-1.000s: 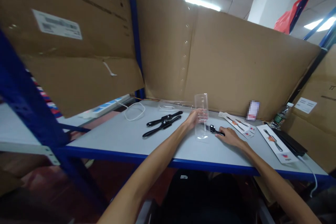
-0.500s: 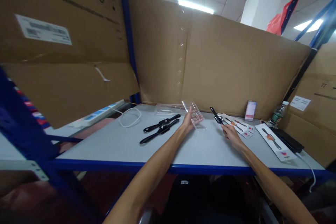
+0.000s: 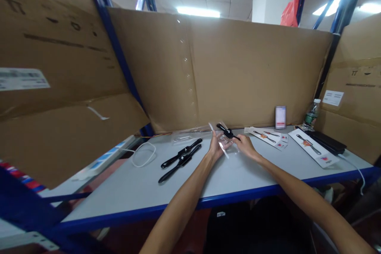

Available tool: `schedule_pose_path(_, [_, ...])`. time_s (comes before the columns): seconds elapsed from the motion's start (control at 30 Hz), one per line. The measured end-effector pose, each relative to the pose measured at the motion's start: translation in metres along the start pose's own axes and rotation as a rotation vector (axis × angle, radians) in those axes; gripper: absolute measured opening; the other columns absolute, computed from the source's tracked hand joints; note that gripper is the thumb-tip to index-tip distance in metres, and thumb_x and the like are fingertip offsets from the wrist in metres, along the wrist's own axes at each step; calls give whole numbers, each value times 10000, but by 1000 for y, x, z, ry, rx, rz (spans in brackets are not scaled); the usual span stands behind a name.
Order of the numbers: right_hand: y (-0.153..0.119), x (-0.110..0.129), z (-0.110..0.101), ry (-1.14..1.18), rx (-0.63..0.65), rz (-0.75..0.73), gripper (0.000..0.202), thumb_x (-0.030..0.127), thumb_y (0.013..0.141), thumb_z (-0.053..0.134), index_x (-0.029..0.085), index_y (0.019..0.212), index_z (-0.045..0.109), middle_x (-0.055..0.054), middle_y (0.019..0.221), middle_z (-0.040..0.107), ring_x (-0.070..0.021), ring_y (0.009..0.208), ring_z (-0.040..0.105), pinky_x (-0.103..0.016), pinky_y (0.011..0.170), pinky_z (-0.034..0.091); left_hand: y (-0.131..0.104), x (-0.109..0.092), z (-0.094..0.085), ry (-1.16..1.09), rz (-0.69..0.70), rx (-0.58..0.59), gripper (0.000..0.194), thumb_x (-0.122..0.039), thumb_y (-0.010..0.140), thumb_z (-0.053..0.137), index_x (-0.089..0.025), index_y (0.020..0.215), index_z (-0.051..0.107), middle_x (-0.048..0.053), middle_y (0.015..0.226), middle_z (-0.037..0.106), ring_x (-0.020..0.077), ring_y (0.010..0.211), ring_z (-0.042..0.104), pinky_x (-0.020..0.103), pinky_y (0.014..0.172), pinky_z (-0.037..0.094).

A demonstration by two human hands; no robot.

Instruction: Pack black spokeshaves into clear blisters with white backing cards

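Observation:
My left hand (image 3: 216,146) is closed on a clear plastic blister tray (image 3: 224,151), which is tilted up above the table. My right hand (image 3: 246,146) grips the near handle of a black spokeshave (image 3: 228,131). That spokeshave lies over the tray, at or in its hollow; I cannot tell how deep it sits. To the left of my left hand, two more black spokeshaves, a rear one (image 3: 182,153) and a front one (image 3: 180,163), lie side by side on the table.
More clear plastic packaging (image 3: 190,134) lies at the back of the table (image 3: 238,178). Printed cards (image 3: 268,137) and a longer printed card (image 3: 312,147) are at right, near a phone (image 3: 280,117), a black case (image 3: 326,145) and a bottle (image 3: 312,114). A white cable (image 3: 144,165) curls at left.
My right hand has brought the spokeshave leftward from beside the cards to the plastic tray in my left hand. The view has turned a little to the right.

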State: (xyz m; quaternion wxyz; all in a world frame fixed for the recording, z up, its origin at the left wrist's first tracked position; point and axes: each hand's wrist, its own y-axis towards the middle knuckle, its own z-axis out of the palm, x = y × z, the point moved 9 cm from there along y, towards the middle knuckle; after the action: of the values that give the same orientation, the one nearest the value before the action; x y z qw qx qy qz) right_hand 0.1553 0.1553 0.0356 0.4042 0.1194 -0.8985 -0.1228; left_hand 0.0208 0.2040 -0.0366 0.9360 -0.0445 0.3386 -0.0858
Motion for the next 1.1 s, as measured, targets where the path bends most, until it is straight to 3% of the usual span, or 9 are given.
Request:
schedule_pose_path(0.1, [-8, 10, 2, -291, -17, -66, 231, 322, 1016, 493, 170, 1033, 666, -131, 915, 752, -262, 885, 696, -300, 738, 421, 4, 1, -7, 9, -3, -33, 528, -631, 1012, 328, -171, 1024, 587, 95, 806, 662, 255, 762, 706, 423, 741, 609])
schedule_pose_path(0.2, [-21, 23, 9, -615, 58, -198, 327, 353, 1076, 404, 181, 1224, 639, -154, 1023, 772, -283, 931, 728, -322, 785, 452, 7, 2, -12, 21, -16, -60, 530, -619, 1021, 315, -168, 1034, 593, 95, 797, 671, 249, 736, 700, 400, 702, 603])
schedule_pose_path(0.37, [-39, 38, 12, -687, 126, -333, 372, 379, 1089, 402, 194, 1364, 570, -135, 1161, 748, -278, 1017, 723, -312, 817, 485, 6, 3, -16, 46, -29, -74, 574, -641, 1012, 331, -154, 986, 635, 100, 779, 675, 263, 773, 716, 386, 697, 603])
schedule_pose_path(0.53, [-49, 45, 24, -697, 168, -393, 418, 449, 1081, 424, 151, 1335, 572, -170, 1267, 699, -282, 1117, 687, -317, 869, 503, 6, 2, -18, 65, -29, -76, 578, -664, 987, 398, -152, 963, 666, 111, 811, 701, 268, 790, 725, 395, 722, 610])
schedule_pose_path(0.73, [-56, 45, 34, -720, 139, -477, 559, 549, 1071, 374, 112, 1387, 521, -185, 1221, 704, -301, 1103, 673, -354, 841, 523, 5, 0, -23, 109, -36, -96, 599, -663, 993, 384, -153, 1024, 697, 108, 832, 721, 271, 801, 730, 395, 720, 613])
schedule_pose_path(1.0, [-57, 46, 28, -641, 70, -514, 494, 560, 1041, 467, 145, 1263, 616, -172, 1217, 701, -297, 1152, 636, -357, 854, 518, -2, -1, -21, 148, -52, -92, 586, -628, 1010, 368, -153, 1050, 710, 110, 788, 720, 274, 795, 730, 387, 703, 612])
schedule_pose_path(1.1, [-53, 44, 27, -617, 87, -481, 407, 488, 1056, 489, 149, 1214, 649, -155, 1137, 737, -271, 1052, 689, -321, 818, 498, -3, -1, -18, 146, -45, -89, 618, -632, 1020, 306, -151, 1020, 695, 116, 789, 712, 266, 784, 731, 379, 696, 608])
